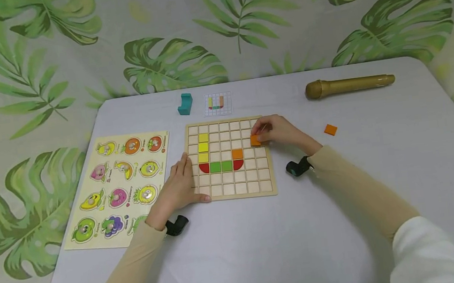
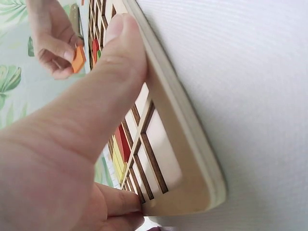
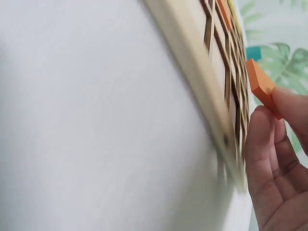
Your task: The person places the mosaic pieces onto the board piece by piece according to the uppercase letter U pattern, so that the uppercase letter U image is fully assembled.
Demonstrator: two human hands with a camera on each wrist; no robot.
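Observation:
A square wooden grid board [image 1: 218, 191] lies mid-table. In its cells sit several yellow tiles [image 1: 203, 147], two green tiles [image 1: 221, 166], a rounded red tile [image 1: 204, 168] at the left, another at the right, and an orange tile [image 1: 237, 154] above the right one. My left hand [image 1: 179, 185] rests at the board's near-left corner, thumb on the front border, fingers along the left side. Between thumb and fingers, my right hand [image 1: 278, 130] pinches an orange tile [image 3: 260, 83], held up over the board's right part. The right wrist view shows this tile tilted.
To the left lies a fruit peg puzzle [image 1: 115, 183]. Behind the board are a pattern card [image 1: 217, 104] and a teal block [image 1: 185, 104]. Another orange tile [image 1: 330, 129] lies on the right, with a brown wooden stick [image 1: 349, 85] at the back right.

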